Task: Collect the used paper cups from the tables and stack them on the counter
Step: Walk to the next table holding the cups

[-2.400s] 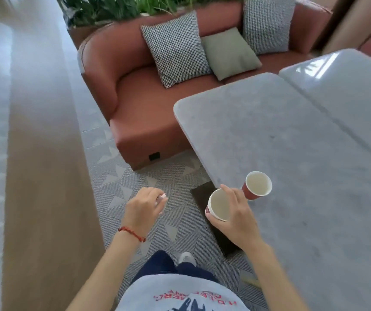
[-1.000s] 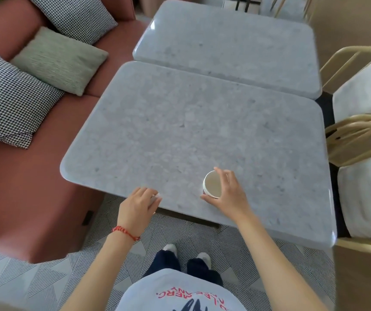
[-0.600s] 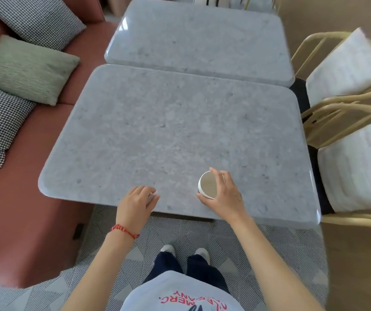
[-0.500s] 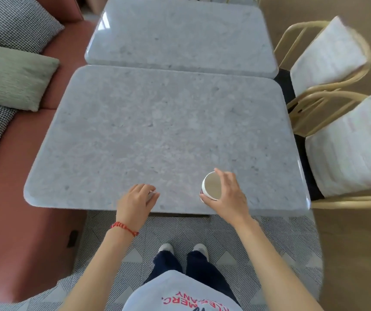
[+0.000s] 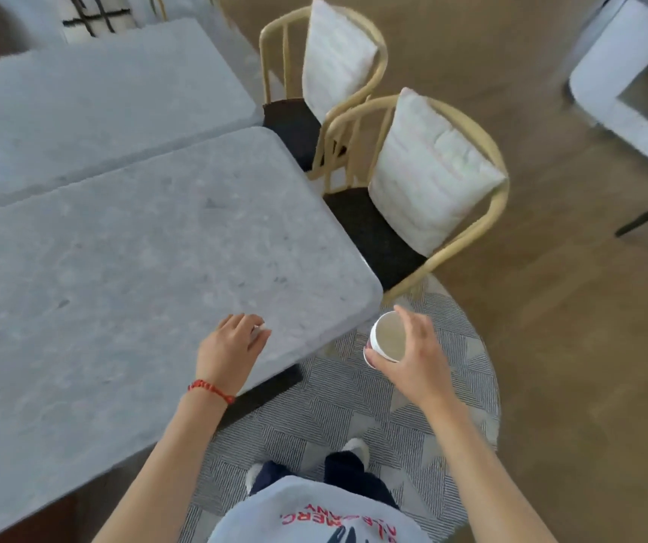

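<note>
My right hand point(image 5: 416, 360) grips a paper cup point(image 5: 388, 339), red outside and white inside, with the fingers curled round its rim and side. The cup is upright in the air, just off the near right corner of the grey stone table point(image 5: 118, 268), above the patterned rug point(image 5: 357, 417). My left hand point(image 5: 230, 348), with a red string bracelet on the wrist, hovers over the table's near edge. Its fingers are curled, and a small white thing point(image 5: 263, 329) shows at the fingertips. No other cups are on the tables in view.
A second grey table point(image 5: 99, 92) butts against the far side of the first. Two cane chairs with white cushions point(image 5: 432, 182) point(image 5: 336, 52) stand along the tables' right side. Wooden floor lies to the right, with white furniture point(image 5: 628, 84) at the top right.
The view has swung to the right. My right hand has carried the cup from above the table's near edge out past its right corner. My left hand stays curled near the edge.
</note>
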Demonstrator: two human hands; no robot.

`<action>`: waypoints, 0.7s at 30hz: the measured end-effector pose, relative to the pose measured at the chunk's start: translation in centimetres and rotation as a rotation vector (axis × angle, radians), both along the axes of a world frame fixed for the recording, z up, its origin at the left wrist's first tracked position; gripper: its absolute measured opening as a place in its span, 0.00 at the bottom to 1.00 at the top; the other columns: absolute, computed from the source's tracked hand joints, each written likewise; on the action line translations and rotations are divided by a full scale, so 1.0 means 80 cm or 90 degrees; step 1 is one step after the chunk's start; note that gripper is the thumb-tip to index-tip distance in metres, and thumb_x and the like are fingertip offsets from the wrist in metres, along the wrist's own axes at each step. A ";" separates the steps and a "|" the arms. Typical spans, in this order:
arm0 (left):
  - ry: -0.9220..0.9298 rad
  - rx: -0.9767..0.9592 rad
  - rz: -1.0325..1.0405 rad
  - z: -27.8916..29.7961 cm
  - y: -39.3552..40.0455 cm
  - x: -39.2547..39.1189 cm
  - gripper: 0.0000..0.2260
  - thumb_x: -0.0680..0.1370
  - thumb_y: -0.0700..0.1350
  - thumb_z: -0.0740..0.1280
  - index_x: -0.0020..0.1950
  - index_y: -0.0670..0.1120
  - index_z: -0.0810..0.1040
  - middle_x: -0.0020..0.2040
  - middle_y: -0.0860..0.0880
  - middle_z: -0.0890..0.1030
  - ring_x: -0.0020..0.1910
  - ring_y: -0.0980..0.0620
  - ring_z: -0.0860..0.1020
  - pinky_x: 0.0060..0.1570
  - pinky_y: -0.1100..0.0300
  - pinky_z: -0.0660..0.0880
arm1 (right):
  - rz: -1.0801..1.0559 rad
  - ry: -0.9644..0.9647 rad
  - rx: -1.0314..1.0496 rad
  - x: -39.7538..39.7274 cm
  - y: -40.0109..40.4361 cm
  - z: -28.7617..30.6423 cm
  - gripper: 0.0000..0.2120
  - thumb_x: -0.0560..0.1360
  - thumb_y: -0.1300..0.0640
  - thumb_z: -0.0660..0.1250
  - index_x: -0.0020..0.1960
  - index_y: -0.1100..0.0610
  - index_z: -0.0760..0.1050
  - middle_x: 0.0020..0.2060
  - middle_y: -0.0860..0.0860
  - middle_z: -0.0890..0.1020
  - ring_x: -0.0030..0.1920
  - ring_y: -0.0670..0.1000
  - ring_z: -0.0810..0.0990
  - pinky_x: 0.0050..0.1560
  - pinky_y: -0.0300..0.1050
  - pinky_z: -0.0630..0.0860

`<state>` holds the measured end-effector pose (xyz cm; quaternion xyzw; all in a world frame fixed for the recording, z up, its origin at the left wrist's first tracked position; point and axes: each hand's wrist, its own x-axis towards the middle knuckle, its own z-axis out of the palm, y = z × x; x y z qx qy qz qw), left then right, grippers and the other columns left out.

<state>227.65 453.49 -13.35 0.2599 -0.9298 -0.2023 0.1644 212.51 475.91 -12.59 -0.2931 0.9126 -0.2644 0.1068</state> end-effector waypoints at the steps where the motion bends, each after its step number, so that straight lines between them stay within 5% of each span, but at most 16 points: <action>1: -0.001 -0.002 -0.024 0.002 0.014 -0.024 0.06 0.68 0.37 0.75 0.40 0.40 0.79 0.34 0.45 0.80 0.33 0.45 0.78 0.24 0.58 0.73 | -0.031 0.001 0.000 -0.012 0.019 0.001 0.38 0.67 0.43 0.72 0.70 0.54 0.60 0.61 0.53 0.68 0.55 0.52 0.72 0.43 0.45 0.72; 10: -0.052 -0.086 -0.355 0.013 0.128 -0.222 0.11 0.61 0.32 0.76 0.40 0.39 0.80 0.37 0.44 0.79 0.33 0.46 0.77 0.26 0.59 0.74 | -0.296 -0.017 -0.028 -0.098 0.180 0.012 0.39 0.65 0.43 0.74 0.69 0.53 0.61 0.60 0.53 0.69 0.56 0.54 0.73 0.46 0.52 0.76; 14: -0.048 0.014 -0.368 0.015 0.171 -0.304 0.03 0.71 0.39 0.71 0.42 0.43 0.78 0.38 0.48 0.78 0.37 0.53 0.72 0.30 0.60 0.71 | -0.416 -0.020 -0.040 -0.119 0.233 0.013 0.39 0.65 0.44 0.74 0.69 0.54 0.62 0.59 0.53 0.69 0.55 0.53 0.73 0.47 0.48 0.74; 21: 0.022 0.022 -0.544 0.012 0.216 -0.446 0.07 0.73 0.44 0.68 0.40 0.40 0.78 0.34 0.46 0.78 0.32 0.48 0.75 0.25 0.60 0.72 | -0.578 -0.040 -0.066 -0.185 0.281 0.012 0.37 0.66 0.46 0.74 0.69 0.51 0.61 0.60 0.50 0.67 0.55 0.50 0.72 0.47 0.42 0.67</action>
